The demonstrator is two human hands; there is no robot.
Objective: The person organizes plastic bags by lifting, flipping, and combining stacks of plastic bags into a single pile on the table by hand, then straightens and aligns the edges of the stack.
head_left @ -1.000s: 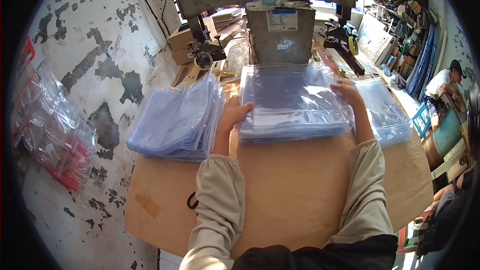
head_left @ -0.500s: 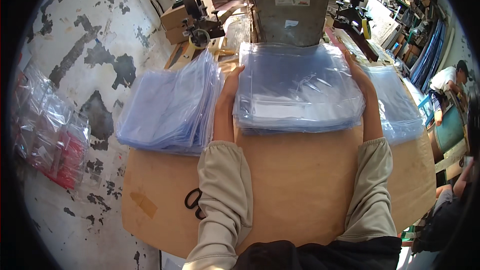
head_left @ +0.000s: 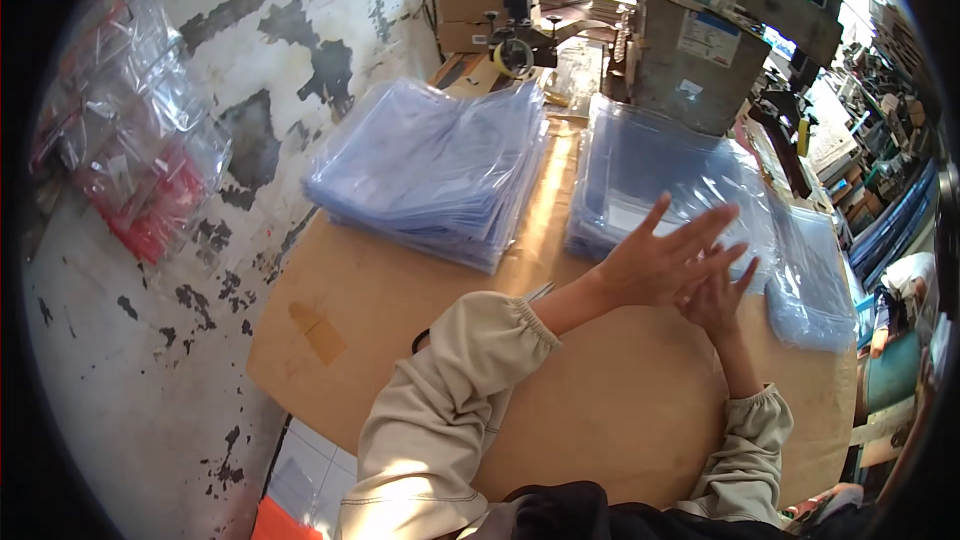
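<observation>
My left hand (head_left: 662, 260) is raised above the brown table (head_left: 600, 410), fingers spread, holding nothing. Partly hidden behind and under it, my right hand (head_left: 722, 302) is also open with fingers apart. Both hover at the near edge of the middle stack of clear bluish plastic sleeves (head_left: 650, 175), apart from it. A second, fanned-out stack of the same sleeves (head_left: 440, 165) lies to the left. A smaller stack (head_left: 810, 275) lies to the right.
A grey metal machine (head_left: 700, 55) stands behind the middle stack. Cardboard boxes (head_left: 470, 10) and a tape roll (head_left: 513, 57) sit at the back. Bags of small red parts (head_left: 140, 160) lie on the stained floor to the left. A seated person (head_left: 905, 285) is at the right rim.
Both hands have let go of the middle stack's sides and come together, raised, in front of it. The view has swung left and closer.
</observation>
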